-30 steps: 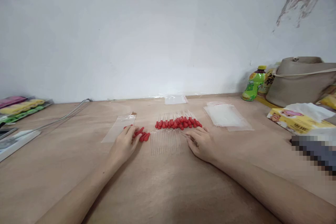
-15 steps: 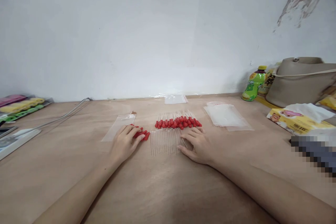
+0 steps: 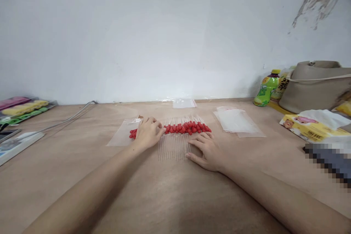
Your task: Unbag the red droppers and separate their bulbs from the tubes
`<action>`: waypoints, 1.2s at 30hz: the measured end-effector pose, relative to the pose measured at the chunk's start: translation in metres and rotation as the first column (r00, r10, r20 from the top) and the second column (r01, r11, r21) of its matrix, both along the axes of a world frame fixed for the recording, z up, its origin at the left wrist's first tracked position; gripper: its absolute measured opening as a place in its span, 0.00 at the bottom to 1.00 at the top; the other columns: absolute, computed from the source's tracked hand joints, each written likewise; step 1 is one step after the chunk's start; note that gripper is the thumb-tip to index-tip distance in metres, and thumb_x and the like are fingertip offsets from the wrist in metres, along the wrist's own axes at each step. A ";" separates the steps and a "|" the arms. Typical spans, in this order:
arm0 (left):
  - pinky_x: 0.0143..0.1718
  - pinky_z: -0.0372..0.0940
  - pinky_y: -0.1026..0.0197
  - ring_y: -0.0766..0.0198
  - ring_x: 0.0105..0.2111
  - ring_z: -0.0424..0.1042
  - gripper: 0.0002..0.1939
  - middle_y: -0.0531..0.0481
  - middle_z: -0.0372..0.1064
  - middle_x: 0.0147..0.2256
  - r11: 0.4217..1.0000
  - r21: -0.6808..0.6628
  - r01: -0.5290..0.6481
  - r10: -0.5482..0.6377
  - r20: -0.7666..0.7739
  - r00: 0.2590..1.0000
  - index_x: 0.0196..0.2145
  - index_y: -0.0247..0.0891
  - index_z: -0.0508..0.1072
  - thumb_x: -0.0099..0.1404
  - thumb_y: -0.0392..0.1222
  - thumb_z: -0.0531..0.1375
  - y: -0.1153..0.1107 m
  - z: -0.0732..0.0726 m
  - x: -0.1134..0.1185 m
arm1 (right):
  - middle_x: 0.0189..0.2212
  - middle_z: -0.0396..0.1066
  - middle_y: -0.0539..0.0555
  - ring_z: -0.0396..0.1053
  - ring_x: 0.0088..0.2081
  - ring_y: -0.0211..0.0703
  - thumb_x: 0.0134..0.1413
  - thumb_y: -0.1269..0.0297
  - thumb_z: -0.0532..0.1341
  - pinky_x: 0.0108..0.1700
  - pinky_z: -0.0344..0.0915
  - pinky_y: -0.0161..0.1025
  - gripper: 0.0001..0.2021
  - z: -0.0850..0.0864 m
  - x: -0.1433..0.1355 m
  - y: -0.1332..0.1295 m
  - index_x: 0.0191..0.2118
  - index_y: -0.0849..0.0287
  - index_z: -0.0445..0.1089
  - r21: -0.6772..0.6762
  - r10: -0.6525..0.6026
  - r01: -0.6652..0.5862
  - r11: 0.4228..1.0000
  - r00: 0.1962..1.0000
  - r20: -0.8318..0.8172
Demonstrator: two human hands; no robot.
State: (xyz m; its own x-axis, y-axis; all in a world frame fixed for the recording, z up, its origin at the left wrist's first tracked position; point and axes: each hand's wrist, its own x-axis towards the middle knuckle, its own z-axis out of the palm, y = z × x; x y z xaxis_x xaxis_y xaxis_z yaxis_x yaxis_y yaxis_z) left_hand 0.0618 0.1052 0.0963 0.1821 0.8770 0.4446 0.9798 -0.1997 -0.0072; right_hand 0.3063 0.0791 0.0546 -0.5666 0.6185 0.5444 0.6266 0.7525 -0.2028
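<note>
My left hand [image 3: 148,132] is closed, fingers curled and thumb drawn in, its fingertips at the left end of a row of droppers with red rubber bulbs [image 3: 189,128]. Whatever it pinches is hidden. Loose red rubber bulbs [image 3: 133,134] lie on the table, partly covered by that hand. In front of the bulbed row, clear glass tubes [image 3: 172,148] lie side by side, thin tips towards me. My right hand [image 3: 205,150] rests open at their right end, thumb and fingers apart, touching the outermost tubes.
A clear zip bag [image 3: 119,133] lies left of my left hand, a stack of zip bags [image 3: 237,122] to the right. Further right stand a green bottle [image 3: 266,87], a grey bag [image 3: 312,87] and a yellow tissue pack [image 3: 304,124]. A cable [image 3: 71,117] runs along the left.
My left hand has moved right and away from me, from the loose red bulbs to the left end of the bulbed row. My right hand has stayed by the tubes.
</note>
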 end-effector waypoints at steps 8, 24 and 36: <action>0.41 0.58 0.55 0.53 0.40 0.66 0.16 0.44 0.70 0.33 0.976 -0.173 -0.135 0.143 0.034 0.989 0.24 0.40 0.75 0.56 0.51 0.53 0.031 0.004 0.021 | 0.37 0.68 0.55 0.62 0.40 0.45 0.50 0.53 0.58 0.46 0.53 0.47 0.16 0.001 0.002 0.000 0.40 0.58 0.68 0.018 -0.027 0.028 0.999 0.999 -0.028; 0.28 0.62 0.63 0.64 0.28 0.69 0.10 0.50 0.69 0.29 0.972 0.102 0.212 -0.224 0.131 0.966 0.31 0.37 0.65 0.65 0.40 0.47 -0.037 -0.020 -0.002 | 0.55 0.54 0.62 0.53 0.56 0.51 0.51 0.59 0.56 0.54 0.57 0.50 0.29 -0.011 0.001 0.008 0.58 0.60 0.50 0.144 -0.001 0.042 0.989 0.961 -0.276; 0.38 0.65 0.68 0.69 0.35 0.70 0.04 0.48 0.70 0.37 0.769 0.315 0.556 -0.589 0.012 0.808 0.32 0.36 0.64 0.60 0.30 0.54 -0.058 -0.052 0.000 | 0.44 0.70 0.55 0.59 0.53 0.47 0.55 0.62 0.56 0.56 0.53 0.53 0.14 -0.008 0.000 0.004 0.46 0.58 0.67 0.264 0.240 -0.218 0.940 0.969 -0.054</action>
